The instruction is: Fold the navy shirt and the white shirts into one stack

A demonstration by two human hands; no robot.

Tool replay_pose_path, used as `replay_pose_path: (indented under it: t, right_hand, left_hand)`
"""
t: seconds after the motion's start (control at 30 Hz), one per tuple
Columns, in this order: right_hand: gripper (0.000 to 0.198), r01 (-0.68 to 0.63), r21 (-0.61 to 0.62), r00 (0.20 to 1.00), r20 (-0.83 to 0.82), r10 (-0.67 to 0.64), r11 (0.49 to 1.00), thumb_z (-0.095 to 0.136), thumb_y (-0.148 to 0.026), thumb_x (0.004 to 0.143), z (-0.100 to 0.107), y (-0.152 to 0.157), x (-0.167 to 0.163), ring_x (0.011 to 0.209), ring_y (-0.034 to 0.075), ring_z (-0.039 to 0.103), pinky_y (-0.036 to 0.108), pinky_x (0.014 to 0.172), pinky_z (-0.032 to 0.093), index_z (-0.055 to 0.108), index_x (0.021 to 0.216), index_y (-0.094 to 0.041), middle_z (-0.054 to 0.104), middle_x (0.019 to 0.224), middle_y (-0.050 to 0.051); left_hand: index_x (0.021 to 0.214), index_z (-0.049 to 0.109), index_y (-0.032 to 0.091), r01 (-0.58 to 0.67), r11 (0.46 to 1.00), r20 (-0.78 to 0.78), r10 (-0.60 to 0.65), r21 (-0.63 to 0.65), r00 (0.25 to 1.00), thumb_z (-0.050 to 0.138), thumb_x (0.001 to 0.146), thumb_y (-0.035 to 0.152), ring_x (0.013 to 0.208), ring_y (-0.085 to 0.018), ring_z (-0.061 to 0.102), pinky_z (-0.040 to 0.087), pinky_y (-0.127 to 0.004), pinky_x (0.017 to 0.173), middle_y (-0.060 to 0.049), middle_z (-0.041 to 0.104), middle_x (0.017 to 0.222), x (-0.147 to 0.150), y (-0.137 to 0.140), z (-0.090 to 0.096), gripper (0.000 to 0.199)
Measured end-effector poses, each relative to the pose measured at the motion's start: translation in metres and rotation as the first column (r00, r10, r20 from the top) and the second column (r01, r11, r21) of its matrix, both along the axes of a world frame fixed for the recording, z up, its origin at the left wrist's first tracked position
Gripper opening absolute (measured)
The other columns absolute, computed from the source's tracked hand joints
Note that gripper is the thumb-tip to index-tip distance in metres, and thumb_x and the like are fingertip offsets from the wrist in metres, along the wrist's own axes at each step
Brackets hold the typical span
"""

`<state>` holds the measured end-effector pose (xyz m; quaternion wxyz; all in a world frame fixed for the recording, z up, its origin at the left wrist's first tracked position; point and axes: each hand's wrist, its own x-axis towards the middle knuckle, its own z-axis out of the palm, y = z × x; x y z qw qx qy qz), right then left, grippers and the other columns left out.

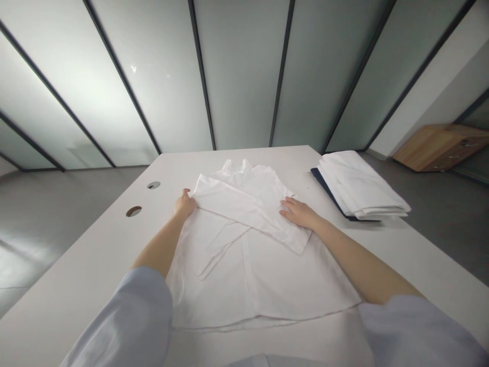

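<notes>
A white long-sleeved shirt is spread on the table, collar at the far end and hem towards me. Both of its sleeves are folded inward across the body and overlap near the middle. At the left edge, below the shoulder, my left hand is closed on the fabric, its fingers partly hidden. My right hand lies flat on the right side of the shirt, fingers stretched out and a little apart, beside the cuff end of the upper sleeve.
The shirt rests on a white table with two round holes near its left edge. Folded white cloth lies over a dark blue folded piece at the right edge. A wooden cabinet stands beyond, and frosted glass panels line the back.
</notes>
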<state>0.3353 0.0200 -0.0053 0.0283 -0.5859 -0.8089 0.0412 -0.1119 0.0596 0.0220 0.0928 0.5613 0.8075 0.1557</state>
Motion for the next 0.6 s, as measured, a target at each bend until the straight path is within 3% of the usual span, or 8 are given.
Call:
replay_pose_path:
  t: [0.13, 0.23, 0.4, 0.5, 0.6]
  right_hand:
    - [0.054, 0.041, -0.107, 0.999, 0.027, -0.038, 0.993, 0.046, -0.052, 0.092, 0.028, 0.003, 0.001, 0.120, 0.029, 0.059, 0.038, 0.097, 0.046, 0.058, 0.133, -0.019, 0.061, 0.133, 0.013]
    - [0.051, 0.085, -0.097, 0.996, 0.007, -0.085, 0.992, 0.050, -0.050, 0.091, 0.037, 0.014, 0.000, 0.109, 0.028, 0.064, 0.035, 0.091, 0.048, 0.060, 0.130, -0.020, 0.067, 0.123, 0.012]
    - [0.044, 0.050, 0.103, 0.999, -0.018, -0.049, 0.993, 0.052, -0.039, 0.090, 0.023, 0.037, -0.007, 0.118, 0.029, 0.057, 0.038, 0.100, 0.042, 0.062, 0.126, -0.016, 0.061, 0.131, 0.014]
    - [0.043, 0.082, 0.139, 0.995, -0.067, -0.073, 0.987, 0.051, -0.036, 0.091, 0.010, 0.051, -0.011, 0.123, 0.027, 0.054, 0.037, 0.105, 0.039, 0.060, 0.127, -0.015, 0.056, 0.137, 0.015]
    - [0.047, 0.097, 0.099, 0.992, -0.086, -0.089, 0.990, 0.049, -0.038, 0.092, 0.000, 0.059, -0.014, 0.131, 0.026, 0.048, 0.036, 0.109, 0.036, 0.056, 0.133, -0.016, 0.049, 0.144, 0.015]
  left_hand:
    - [0.133, 0.046, 0.019, -0.033, 0.999, -0.081, 0.031, -0.033, 0.996, 0.049, 0.085, 0.028, 0.110, -0.031, 0.063, 0.049, -0.042, 0.088, -0.017, 0.066, 0.117, -0.011, 0.007, 0.008, 0.050]
    - [0.131, 0.049, 0.021, 0.050, 0.998, -0.169, -0.045, 0.026, 0.985, 0.048, 0.086, 0.032, 0.111, -0.030, 0.062, 0.048, -0.042, 0.092, -0.016, 0.063, 0.122, -0.012, 0.018, 0.009, 0.046]
    - [0.123, 0.062, 0.024, 0.188, 0.982, -0.153, -0.190, -0.030, 0.970, 0.051, 0.086, 0.030, 0.112, -0.024, 0.062, 0.046, -0.033, 0.096, -0.011, 0.064, 0.123, 0.005, 0.048, 0.002, 0.040]
    - [0.109, 0.071, 0.021, 0.131, 0.991, -0.080, -0.132, -0.024, 0.988, 0.052, 0.082, 0.023, 0.109, -0.026, 0.063, 0.048, -0.032, 0.092, -0.011, 0.070, 0.112, 0.017, 0.062, -0.001, 0.033]
    - [0.100, 0.074, 0.018, 0.040, 0.999, -0.057, -0.039, 0.006, 0.998, 0.050, 0.081, 0.020, 0.103, -0.028, 0.065, 0.050, -0.035, 0.087, -0.013, 0.072, 0.103, 0.021, 0.068, -0.001, 0.030]
